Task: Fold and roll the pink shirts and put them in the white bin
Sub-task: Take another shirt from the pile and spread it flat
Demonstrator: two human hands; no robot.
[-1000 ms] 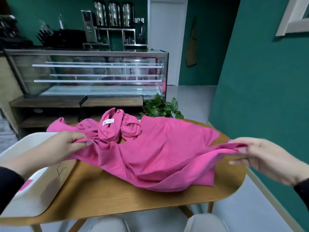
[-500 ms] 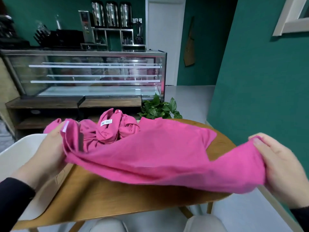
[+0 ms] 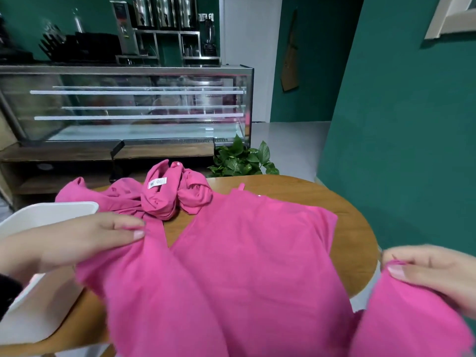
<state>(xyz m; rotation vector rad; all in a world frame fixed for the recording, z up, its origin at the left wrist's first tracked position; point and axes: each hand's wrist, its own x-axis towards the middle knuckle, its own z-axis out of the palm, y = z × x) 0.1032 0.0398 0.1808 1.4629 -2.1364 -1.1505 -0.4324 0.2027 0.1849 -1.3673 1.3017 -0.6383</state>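
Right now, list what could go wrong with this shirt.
1. The pink shirt hangs off the table's near edge; released, it may slide to the floor.
2. The left hand works next to the crumpled pink pile and could drag it along.
3. The white bin overhangs the table edge; a tug might tip it.

You see an evenly, moderately lit interior under soft diffuse light that casts only faint shadows. Pale reflected streaks glare across the glass display case [image 3: 134,109]. Wide-angle distortion bends the wooden table [image 3: 345,228] rim and tilts the green wall [image 3: 401,124] toward the frame edges. Motion blur smears the pink shirt [image 3: 244,266] near the lower right corner.
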